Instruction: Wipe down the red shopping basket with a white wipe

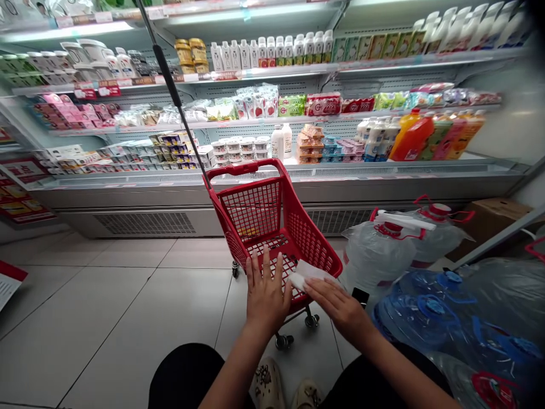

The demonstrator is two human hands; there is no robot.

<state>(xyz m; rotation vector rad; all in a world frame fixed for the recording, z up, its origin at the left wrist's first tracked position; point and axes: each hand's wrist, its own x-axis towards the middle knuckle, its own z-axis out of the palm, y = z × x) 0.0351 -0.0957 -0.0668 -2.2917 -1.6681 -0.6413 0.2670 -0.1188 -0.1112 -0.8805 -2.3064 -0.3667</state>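
A red plastic shopping cart [309,238] stands on small wheels in front of the lit fridge shelves, its basket facing me. My left hand [267,289] is over the near edge of the basket, palm down, fingers spread, holding nothing. Beside it on the right, my right hand [338,307] has its fingers pressed together on a white tissue or cloth [313,270], which lies across the cart's near rim. The tissue's left end is bunched up near my left thumb. Something small and yellow shows through the basket's mesh at the back.
A fridge [140,196] with bottles, cups and packs spans the background. Large water jugs [430,312] crowd the right side, near a cardboard box [489,224]. A black pole [168,74] rises from the cart's left side. My knees flank the cart's near end.
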